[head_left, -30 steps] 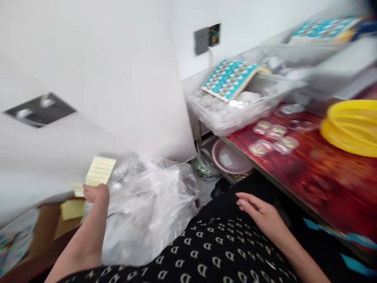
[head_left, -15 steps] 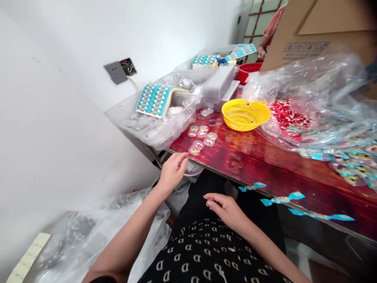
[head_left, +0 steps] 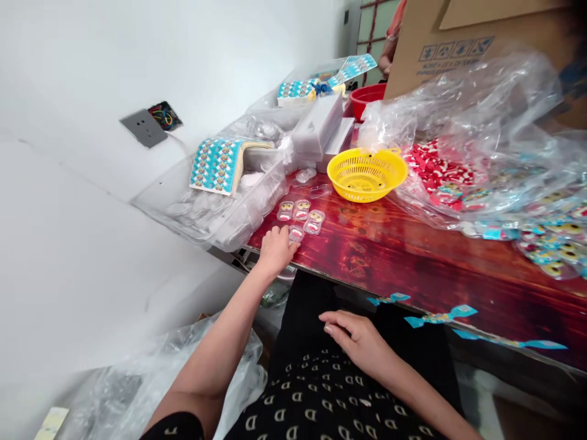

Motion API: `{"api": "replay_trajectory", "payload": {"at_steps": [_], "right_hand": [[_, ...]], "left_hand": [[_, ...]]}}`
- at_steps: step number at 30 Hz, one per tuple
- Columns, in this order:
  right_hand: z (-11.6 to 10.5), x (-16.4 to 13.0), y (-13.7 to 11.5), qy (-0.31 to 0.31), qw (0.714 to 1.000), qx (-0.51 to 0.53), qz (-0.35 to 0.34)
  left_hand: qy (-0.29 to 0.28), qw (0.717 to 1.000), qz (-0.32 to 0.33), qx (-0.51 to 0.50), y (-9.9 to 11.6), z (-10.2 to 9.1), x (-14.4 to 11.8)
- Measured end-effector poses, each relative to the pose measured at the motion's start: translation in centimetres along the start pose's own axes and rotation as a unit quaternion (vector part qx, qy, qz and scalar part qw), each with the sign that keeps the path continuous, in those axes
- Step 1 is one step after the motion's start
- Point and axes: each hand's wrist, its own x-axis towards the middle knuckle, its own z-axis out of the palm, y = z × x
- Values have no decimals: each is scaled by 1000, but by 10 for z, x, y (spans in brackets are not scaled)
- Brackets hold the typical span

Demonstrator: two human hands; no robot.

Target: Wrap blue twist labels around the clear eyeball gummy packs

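The left hand (head_left: 275,249) covers the near side of one small clear case (head_left: 296,233), so whether its fingertips pinch it cannot be told. The prints inside the cases are too small to read. The plastic bag (head_left: 481,146) veils its contents — only red and blue patches show through. A person (head_left: 393,33) at the top edge is cut off behind the cardboard box (head_left: 458,36). The tabletop (head_left: 413,256) runs out of the right edge.

Black garment (head_left: 321,397) on lap, under right hand (head_left: 362,339): repeated white "D" letters. Cardboard box (head_left: 458,36), far beyond both hands, upper right: row of blue handling pictograms, too small to make out. Sticker sheets (head_left: 215,164) beyond left hand (head_left: 275,249): print unreadable.
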Motion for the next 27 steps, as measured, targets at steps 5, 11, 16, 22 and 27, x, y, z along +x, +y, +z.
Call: {"api": "replay_trajectory", "payload": {"at_steps": [5,11,16,22,27], "right_hand": [[4,4,-2,-7,1000,-12,-6],[-9,14,-22,-8,1000,16,-8],[-33,31,-42,155,980,117,36],[-52,42,-51,240,959,144,50],[-56,31,-46,248,948,190,65]], "left_hand": [[-36,994,-7,-99,2,1,2],[-1,943,-28,-331,-9,2,-5],[-122,722,-13,-681,11,-9,-47],[-213,574,-7,-791,60,4,-89],[-305,454,-53,-835,68,14,-95]]}}
